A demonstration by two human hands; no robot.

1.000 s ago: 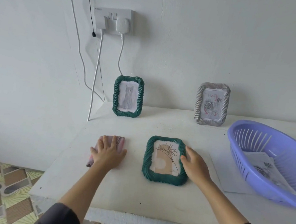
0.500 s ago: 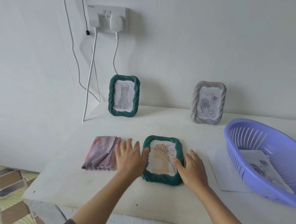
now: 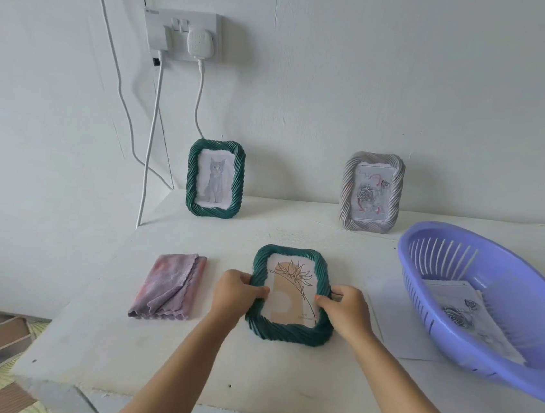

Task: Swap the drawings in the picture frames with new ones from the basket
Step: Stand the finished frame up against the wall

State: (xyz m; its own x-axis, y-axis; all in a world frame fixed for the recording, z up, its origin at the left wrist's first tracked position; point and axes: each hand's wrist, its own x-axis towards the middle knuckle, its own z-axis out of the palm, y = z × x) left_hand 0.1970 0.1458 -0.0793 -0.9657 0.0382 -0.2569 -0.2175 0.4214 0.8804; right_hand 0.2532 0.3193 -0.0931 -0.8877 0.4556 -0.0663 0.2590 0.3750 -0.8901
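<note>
The green rope-pattern picture frame [image 3: 291, 295] is lying face up on the white table [image 3: 246, 378], at the lower centre of the frame, with its long axis running from the near table edge toward the wall. It is showing a line drawing of a flower over a tan shape [image 3: 292, 292], with the flower head pointing toward the wall.

The left hand [image 3: 237, 291] is gripping the frame's left border, thumb lying over the front edge and fingers curled around the outer side. The right hand [image 3: 347, 310] is gripping the right border in the mirrored pose, thumb tip resting at the inner edge of the border. Both forearms are reaching in from the bottom of the frame, converging on the frame.

At the right of the frame, a lilac slotted plastic basket [image 3: 517, 363] is sitting on the table, well apart from the held frame. It is holding loose paper sheets [image 3: 456, 303], one bearing a rose drawing.

At the back, two frames are standing upright against the wall: a green frame with a cat drawing [image 3: 215, 177] at centre left and a grey frame with a rose drawing [image 3: 372, 192] at centre right.

A folded pink cloth [image 3: 170, 286] is lying left of the left hand, near it but apart.
</note>
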